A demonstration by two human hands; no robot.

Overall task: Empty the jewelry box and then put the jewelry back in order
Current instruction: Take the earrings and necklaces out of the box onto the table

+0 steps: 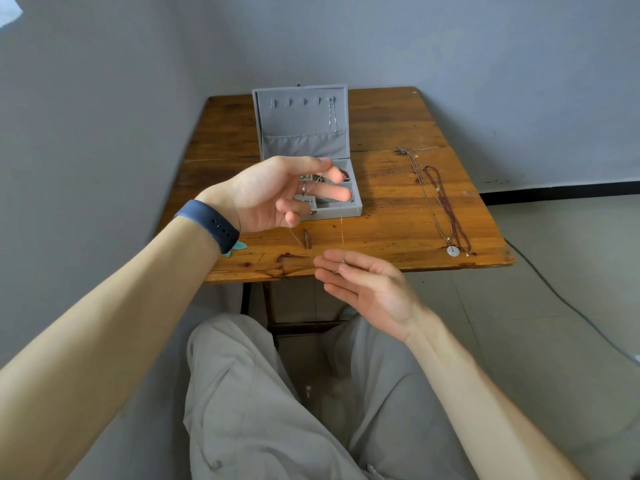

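Where grey walls meet, the wooden desk (398, 202) carries the open jewelry box (301, 119) mid-back and two necklaces (446, 207) rightward. A thin chain (342, 230) drapes over the left hand (273, 195), its grip half-open; the right hand (367, 285) pinches its end

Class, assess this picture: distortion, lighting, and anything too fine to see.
Head view: the wide lens skews the table edges; light is soft, with mild glare right of the jewelry box; the thin chain between left hand and right hand barely resolves.
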